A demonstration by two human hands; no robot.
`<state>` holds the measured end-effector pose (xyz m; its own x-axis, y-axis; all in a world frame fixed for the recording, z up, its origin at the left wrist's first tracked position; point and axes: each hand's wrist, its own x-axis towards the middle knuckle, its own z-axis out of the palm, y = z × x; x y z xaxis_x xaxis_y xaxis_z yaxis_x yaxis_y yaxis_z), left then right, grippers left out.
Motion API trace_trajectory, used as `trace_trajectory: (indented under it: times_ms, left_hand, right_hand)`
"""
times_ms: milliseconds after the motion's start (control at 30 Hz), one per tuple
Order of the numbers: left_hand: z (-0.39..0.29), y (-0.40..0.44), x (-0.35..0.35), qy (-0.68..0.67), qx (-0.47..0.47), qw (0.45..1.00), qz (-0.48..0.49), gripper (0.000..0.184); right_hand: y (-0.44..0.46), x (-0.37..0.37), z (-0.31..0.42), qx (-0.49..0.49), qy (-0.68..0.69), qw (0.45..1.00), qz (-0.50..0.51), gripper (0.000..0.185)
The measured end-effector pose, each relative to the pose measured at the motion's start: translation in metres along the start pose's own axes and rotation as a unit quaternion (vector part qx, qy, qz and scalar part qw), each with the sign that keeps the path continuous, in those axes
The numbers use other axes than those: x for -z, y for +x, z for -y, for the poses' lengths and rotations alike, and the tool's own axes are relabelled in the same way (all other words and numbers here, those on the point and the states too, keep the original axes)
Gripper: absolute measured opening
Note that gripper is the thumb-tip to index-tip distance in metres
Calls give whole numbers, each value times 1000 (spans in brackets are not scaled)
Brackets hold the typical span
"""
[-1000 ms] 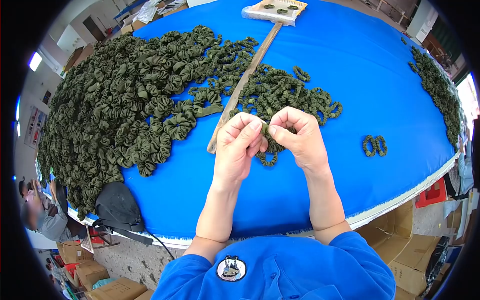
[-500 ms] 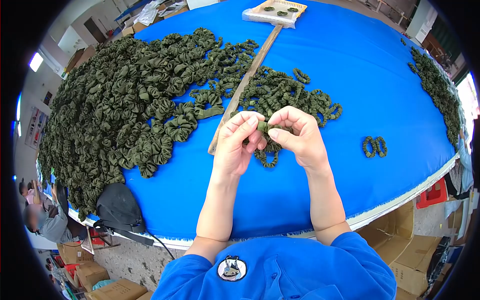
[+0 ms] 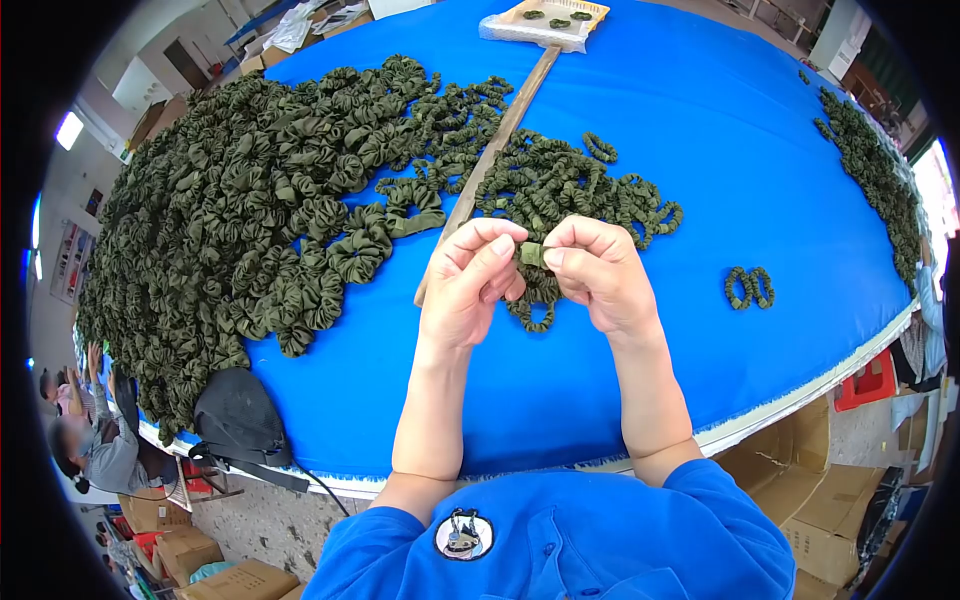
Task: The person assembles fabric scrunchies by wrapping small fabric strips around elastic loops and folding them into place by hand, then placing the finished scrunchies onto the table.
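Between my two hands a dark green scrunchie [image 3: 533, 255] is stretched, a flat piece of its fabric showing between the fingertips. My left hand [image 3: 472, 275] pinches its left side with thumb and forefinger. On the right side, my right hand [image 3: 598, 268] grips it with thumb and bent fingers. Just beyond my hands lies a heap of small green scrunchies [image 3: 545, 185], partly hidden by my fingers. A pair of scrunchies [image 3: 749, 289] rests apart on the blue cloth to the right.
A big pile of larger green scrunchies [image 3: 250, 190] covers the left of the blue-covered table [image 3: 740, 180]. A wooden strip [image 3: 500, 140] separates the heaps. A tray [image 3: 540, 38] stands at the far end, a black bag [image 3: 238, 415] at the near left edge. Another person [image 3: 110, 455] sits at left.
My right thumb and fingers have closed in on the scrunchie, and a flat stretch of its fabric now shows between my hands. The seated person at left has raised a hand.
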<state>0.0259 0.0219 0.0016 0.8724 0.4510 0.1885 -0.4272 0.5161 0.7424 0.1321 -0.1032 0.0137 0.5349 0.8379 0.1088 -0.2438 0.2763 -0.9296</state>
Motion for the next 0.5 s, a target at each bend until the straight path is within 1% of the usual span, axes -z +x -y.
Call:
trace_trajectory:
  times_ms: [33,67,200,233,300,367,400,500]
  left_hand:
    - [1,0,1,6,2,1000,10,13]
    - [1,0,0,6,2,1000,9,13]
    - [4,-2,-5,164,-17,986,-18,10]
    - [4,-2,-5,163,-17,986,-18,10]
    - [3,0,-2,121,-16,992,-22,10]
    - [3,0,0,78,-17,996,-28,10]
    - [2,-1,-1,78,-16,996,-30,10]
    - [-1,-3,-10,92,-30,994,-44,11]
  right_hand:
    - [0,1,0,-27,51,998,10,11]
    - [0,2,-1,-27,51,998,11,11]
    - [2,5,-6,-18,64,998,13,15]
    - [2,2,-5,-18,64,998,12,15]
    - [0,-9,-2,39,-59,997,-32,16]
    - [0,-18,0,93,-181,976,-73,17]
    - [0,-18,-1,92,-180,977,-72,17]
    - [1,-17,-4,116,-244,963,-21,14]
